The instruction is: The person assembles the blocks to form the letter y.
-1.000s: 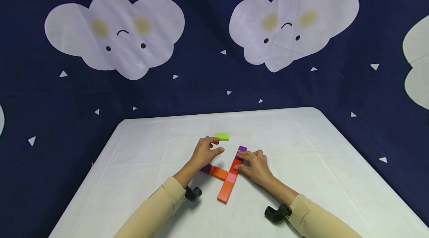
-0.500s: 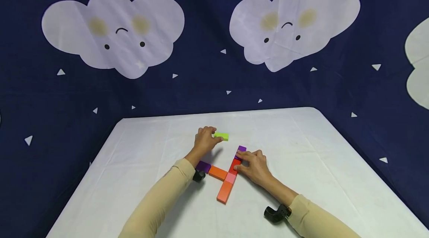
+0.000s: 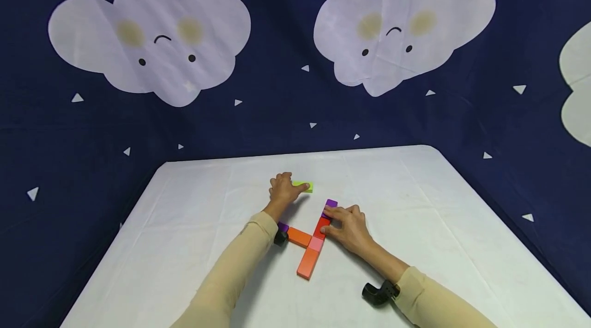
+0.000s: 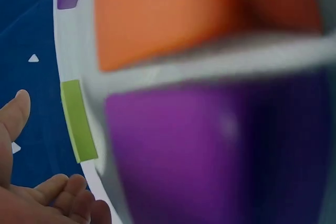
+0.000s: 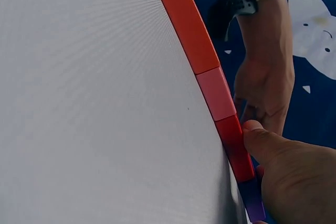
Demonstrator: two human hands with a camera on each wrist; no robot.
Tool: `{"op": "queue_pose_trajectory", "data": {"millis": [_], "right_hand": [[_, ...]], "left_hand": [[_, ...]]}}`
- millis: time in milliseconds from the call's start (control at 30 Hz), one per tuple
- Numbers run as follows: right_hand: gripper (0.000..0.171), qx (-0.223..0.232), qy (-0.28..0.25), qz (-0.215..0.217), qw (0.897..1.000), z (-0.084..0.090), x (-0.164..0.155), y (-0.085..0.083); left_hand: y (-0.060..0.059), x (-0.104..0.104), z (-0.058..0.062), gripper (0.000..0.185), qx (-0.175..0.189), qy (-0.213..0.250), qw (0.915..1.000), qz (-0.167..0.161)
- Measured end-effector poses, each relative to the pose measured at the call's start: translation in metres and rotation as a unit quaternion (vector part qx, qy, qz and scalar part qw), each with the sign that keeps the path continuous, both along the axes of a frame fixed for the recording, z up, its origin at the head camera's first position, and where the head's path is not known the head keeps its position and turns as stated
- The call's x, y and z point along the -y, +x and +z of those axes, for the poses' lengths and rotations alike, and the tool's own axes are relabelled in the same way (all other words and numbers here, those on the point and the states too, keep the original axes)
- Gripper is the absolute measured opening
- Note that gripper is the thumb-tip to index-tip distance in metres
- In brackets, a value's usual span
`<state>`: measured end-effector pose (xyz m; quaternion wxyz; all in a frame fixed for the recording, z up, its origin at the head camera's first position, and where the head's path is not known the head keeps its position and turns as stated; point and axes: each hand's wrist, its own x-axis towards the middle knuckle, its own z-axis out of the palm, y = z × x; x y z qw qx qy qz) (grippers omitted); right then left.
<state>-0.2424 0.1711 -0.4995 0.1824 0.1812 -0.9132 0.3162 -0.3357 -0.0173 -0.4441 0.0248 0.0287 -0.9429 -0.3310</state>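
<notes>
A: Where is the green block point(image 3: 303, 186) found, and is any label seen?
B: Toward the far middle of the counter point(image 3: 415, 205), pinched by the left hand point(image 3: 282, 191); none readable.
A: And the right hand point(image 3: 349, 226)?
B: Its fingers are pressed on the red block point(image 3: 321, 226) and purple block point(image 3: 330, 204); bare cloth is left on both sides.

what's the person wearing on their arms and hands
Both arms are in long, close-fitting beige sleeves that end at the wrists. A small black camera mount is strapped under each wrist. The left hand and right hand are bare: no gloves, rings or watch show.
</notes>
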Motion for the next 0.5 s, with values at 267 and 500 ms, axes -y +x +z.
{"op": "queue_pose_trajectory", "data": {"millis": [267, 500], "right_hand": [[0.049, -0.006, 0.0, -0.002, 1.0, 0.001, 0.0, 0.0], [0.05, -0.021, 0.009, -0.005, 1.0, -0.001, 0.0, -0.001]], "left_hand": [[-0.009, -0.012, -0.012, 0.075, 0.002, -0.084, 0.9963, 0.016], [-0.009, -0.016, -0.016, 0.073, -0.003, -0.108, 0.9941, 0.008]]}}
